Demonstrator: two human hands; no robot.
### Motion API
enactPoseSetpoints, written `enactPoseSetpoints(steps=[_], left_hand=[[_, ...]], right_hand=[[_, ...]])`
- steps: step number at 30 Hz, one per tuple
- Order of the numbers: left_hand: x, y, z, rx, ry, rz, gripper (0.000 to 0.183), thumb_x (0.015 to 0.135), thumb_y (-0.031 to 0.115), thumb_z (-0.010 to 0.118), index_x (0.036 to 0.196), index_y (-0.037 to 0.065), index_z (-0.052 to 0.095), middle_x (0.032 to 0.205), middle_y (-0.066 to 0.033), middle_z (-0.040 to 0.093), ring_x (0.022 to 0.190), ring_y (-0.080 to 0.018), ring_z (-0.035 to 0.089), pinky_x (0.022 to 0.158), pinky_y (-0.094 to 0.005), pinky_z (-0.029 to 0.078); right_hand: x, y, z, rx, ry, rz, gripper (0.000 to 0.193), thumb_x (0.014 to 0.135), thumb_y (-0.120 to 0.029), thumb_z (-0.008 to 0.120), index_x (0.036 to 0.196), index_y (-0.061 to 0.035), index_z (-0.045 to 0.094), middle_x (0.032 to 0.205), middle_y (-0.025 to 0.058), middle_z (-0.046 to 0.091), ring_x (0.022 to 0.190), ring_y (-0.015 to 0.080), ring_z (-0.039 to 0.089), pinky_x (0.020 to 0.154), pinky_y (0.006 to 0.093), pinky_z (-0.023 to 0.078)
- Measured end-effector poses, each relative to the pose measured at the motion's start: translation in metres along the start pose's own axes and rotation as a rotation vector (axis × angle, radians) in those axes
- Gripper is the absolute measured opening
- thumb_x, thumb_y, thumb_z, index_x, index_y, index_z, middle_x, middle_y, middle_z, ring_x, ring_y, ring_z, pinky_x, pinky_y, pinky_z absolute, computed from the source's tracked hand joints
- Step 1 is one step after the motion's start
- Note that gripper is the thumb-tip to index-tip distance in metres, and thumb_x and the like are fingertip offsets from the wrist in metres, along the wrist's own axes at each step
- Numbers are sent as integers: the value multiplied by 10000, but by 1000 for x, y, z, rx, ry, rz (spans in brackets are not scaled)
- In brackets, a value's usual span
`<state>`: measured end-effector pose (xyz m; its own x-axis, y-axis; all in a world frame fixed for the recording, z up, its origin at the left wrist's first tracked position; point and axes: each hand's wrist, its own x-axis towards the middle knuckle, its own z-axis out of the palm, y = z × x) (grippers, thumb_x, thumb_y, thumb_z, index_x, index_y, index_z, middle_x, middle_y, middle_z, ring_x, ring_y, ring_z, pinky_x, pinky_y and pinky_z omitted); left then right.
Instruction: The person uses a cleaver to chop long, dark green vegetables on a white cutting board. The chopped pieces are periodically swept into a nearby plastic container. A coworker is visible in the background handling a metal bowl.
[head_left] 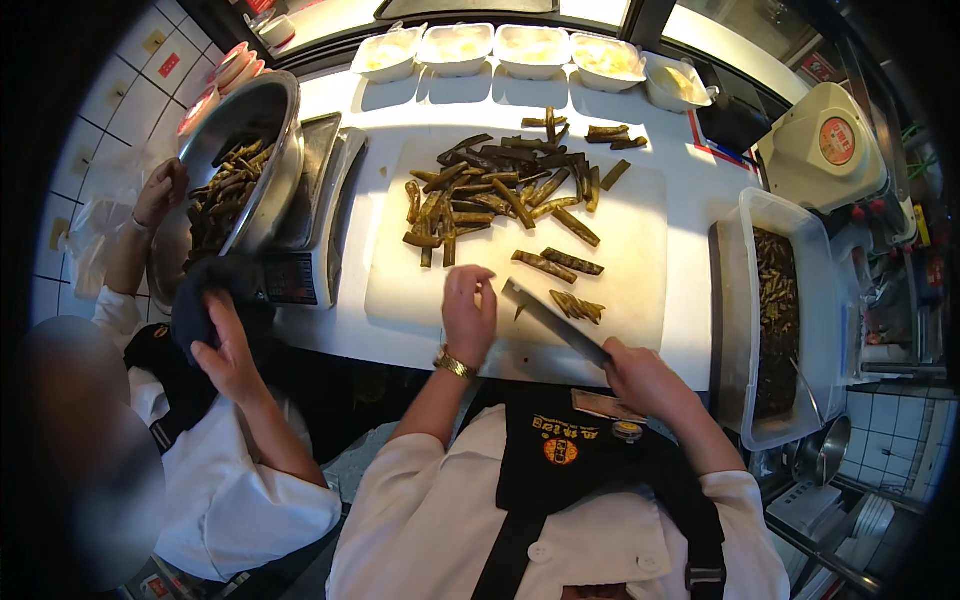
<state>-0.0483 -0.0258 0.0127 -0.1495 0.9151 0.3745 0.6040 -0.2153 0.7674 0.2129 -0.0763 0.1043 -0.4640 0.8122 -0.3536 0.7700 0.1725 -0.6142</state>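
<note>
Left hand [470,312]: over the cutting board [635,270] at 7 o'clock; fingers loosely curled, partway open, nothing seen in them.
Right hand [645,378]: at 5 o'clock, fingers closed around the knife [555,322] handle.
Blade: pointing to 10 o'clock, just beside chopped pieces [577,307].
Dark green strips [500,185]: heaped at 12 o'clock on the white board; two nearer the blade.
Surroundings: steel bowl [284,130] at 10 o'clock, clear tub [740,340] at 3.
Co-worker [230,490]: at 9 o'clock.
</note>
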Motion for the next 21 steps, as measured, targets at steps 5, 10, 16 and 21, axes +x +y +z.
enactPoseSetpoints(steps=[5,10,16,21], left_hand=[[36,-6,3,66,-252,272,346,796,2,639,1133,76,615,1131,-104,605,1059,-307,542,930,-386,451],[42,-4,27,168,-402,344,430,775,43,682,1192,119,611,1211,-57,587,1102,-289,514,966,-394,425],[64,2,45,174,-543,490,412,791,89,681,1195,149,624,1181,-26,594,1090,-266,507,951,-396,419],[66,-8,40,203,-479,489,220,798,132,687,1018,125,673,1004,-20,615,1005,-249,537,891,-381,440]], right_hand=[[1,8,4,-99,37,74,113,893,-89,515,971,-19,473,729,260,607,732,467,604,667,536,477],[-21,17,-16,-50,111,188,96,890,-72,499,963,-14,475,754,268,608,739,471,605,681,548,475],[-28,12,-16,-54,5,106,99,903,-112,509,951,-27,491,744,243,616,732,454,613,675,533,485],[-24,24,-15,-105,35,158,99,893,-111,529,961,-40,510,755,237,617,755,441,616,682,521,481]])
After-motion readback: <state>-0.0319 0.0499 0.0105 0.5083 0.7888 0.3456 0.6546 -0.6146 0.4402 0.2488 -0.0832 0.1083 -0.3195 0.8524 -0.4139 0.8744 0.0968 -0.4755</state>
